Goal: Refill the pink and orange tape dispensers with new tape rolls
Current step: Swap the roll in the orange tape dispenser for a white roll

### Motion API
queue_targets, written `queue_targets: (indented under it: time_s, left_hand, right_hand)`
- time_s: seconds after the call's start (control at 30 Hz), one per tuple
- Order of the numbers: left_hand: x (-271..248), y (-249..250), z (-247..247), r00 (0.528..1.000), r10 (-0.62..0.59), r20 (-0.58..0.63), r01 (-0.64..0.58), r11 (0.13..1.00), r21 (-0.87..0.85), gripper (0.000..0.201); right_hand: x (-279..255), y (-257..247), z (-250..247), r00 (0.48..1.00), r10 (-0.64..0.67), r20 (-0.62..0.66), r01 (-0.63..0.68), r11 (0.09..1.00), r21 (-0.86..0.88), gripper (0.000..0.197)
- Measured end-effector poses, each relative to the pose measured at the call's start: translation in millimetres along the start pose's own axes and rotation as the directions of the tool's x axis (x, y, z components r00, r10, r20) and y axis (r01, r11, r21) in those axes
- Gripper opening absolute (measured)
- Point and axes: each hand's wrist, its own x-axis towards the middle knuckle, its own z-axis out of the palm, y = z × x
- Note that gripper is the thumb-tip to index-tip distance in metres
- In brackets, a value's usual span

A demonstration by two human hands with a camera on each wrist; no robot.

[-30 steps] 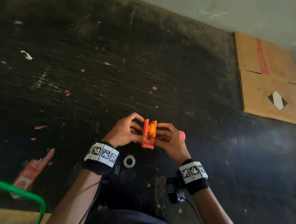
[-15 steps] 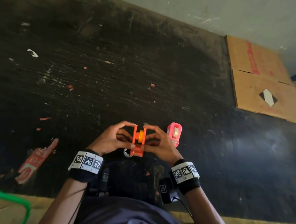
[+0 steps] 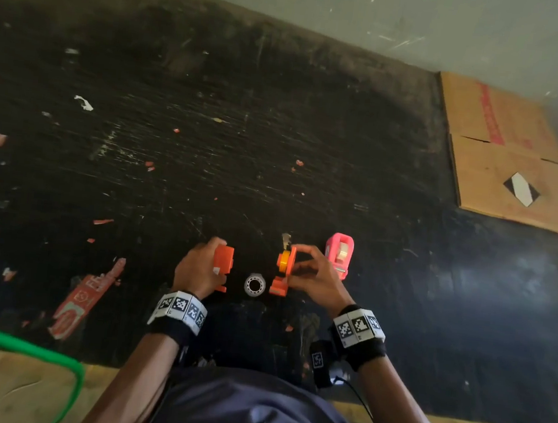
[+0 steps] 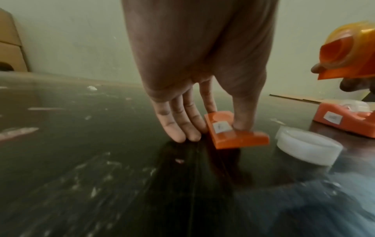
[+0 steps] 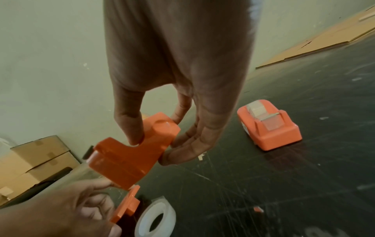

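Note:
The orange tape dispenser is split in two. My left hand (image 3: 211, 260) (image 4: 223, 123) pinches one orange half (image 3: 223, 261) (image 4: 233, 133) between thumb and forefinger, low over the table. My right hand (image 3: 300, 261) (image 5: 156, 144) grips the other orange half (image 3: 283, 268) (image 5: 129, 155), which carries a yellow-orange hub (image 4: 349, 52). A clear tape roll (image 3: 254, 284) (image 4: 308, 149) (image 5: 154, 219) lies on the table between my hands. The pink dispenser (image 3: 338, 253) (image 5: 270, 126), with tape inside, stands just right of my right hand.
The black scratched table (image 3: 279, 125) carries paper scraps and a red wrapper (image 3: 86, 298) at the near left. Flattened cardboard (image 3: 514, 156) covers the far right corner. A green strap (image 3: 19, 346) crosses the near left edge. Cardboard boxes (image 5: 34, 160) stand by the wall.
The orange dispenser, held whole between both hands, has come apart. My left hand has drawn one half leftward; the right keeps the half with the hub. The tape roll now shows between them.

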Motion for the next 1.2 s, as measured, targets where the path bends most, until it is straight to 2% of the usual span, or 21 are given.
queue_targets:
  time_s: [0.13, 0.2, 0.27, 0.3, 0.37, 0.43, 0.5, 0.57, 0.83, 1.03, 1.13, 1.2]
  left_hand:
    - [-1.8, 4.9, -1.2, 0.998, -0.053, 0.040, 0.055, 0.998, -0.037, 0.102]
    - [-1.3, 11.4, -10.0, 0.999, -0.050, -0.011, 0.049, 0.997, -0.057, 0.104]
    - [-0.7, 20.4, -21.5, 0.999, 0.015, -0.038, -0.019, 0.995, -0.103, 0.091]
    - [-1.1, 26.2, -27.6, 0.998, 0.057, -0.010, -0.058, 0.983, -0.173, 0.081]
    - [-3.4, 38.9, -34.8, 0.984, 0.136, 0.118, -0.080, 0.918, -0.389, 0.061]
    - [-9.6, 53.7, -35.5, 0.946, 0.236, 0.221, -0.082, 0.837, -0.541, 0.051]
    - [-17.0, 65.5, -31.5, 0.926, 0.306, 0.221, -0.108, 0.775, -0.623, 0.041]
    - [-21.3, 70.1, -26.7, 0.925, 0.323, 0.201, -0.113, 0.738, -0.666, 0.035]
    - [-26.0, 68.0, -19.6, 0.931, 0.274, 0.241, -0.025, 0.705, -0.709, 0.036]
    - [-27.5, 66.6, -13.8, 0.951, 0.243, 0.190, -0.046, 0.722, -0.691, 0.034]
    - [-23.2, 61.1, -11.3, 0.966, 0.224, 0.131, -0.105, 0.800, -0.590, 0.036]
    - [-22.3, 59.8, -7.6, 0.962, 0.243, 0.123, -0.172, 0.893, -0.416, 0.038]
  right_hand:
    - [-4.7, 1.8, 1.2, 1.000, -0.003, 0.006, 0.003, 1.000, 0.013, 0.065]
    - [-6.3, 1.3, 1.1, 1.000, -0.018, 0.024, 0.017, 1.000, 0.013, 0.065]
    - [-6.8, 0.1, 1.2, 0.999, -0.030, 0.038, 0.030, 0.999, 0.022, 0.067]
    - [-7.3, -1.4, 1.8, 0.998, -0.037, 0.047, 0.036, 0.999, 0.025, 0.068]
    - [-7.2, -3.0, 3.4, 0.997, -0.050, 0.061, 0.048, 0.998, 0.037, 0.071]
    - [-6.9, -4.7, 5.1, 0.996, -0.074, 0.055, 0.071, 0.996, 0.055, 0.073]
    - [-7.1, -5.0, 6.3, 0.994, -0.101, 0.041, 0.098, 0.992, 0.074, 0.075]
    - [-7.4, -3.9, 6.2, 0.992, -0.117, 0.041, 0.114, 0.991, 0.076, 0.075]
    - [-12.6, 4.3, 0.7, 0.985, -0.125, 0.122, 0.116, 0.990, 0.083, 0.074]
    - [-15.7, 13.3, -1.1, 0.992, -0.097, 0.079, 0.090, 0.991, 0.098, 0.070]
    - [-17.0, 22.4, -10.1, 0.999, -0.047, 0.001, 0.047, 0.995, 0.090, 0.067]
    - [-18.3, 31.6, -18.5, 0.998, -0.013, -0.062, 0.019, 0.995, 0.099, 0.067]
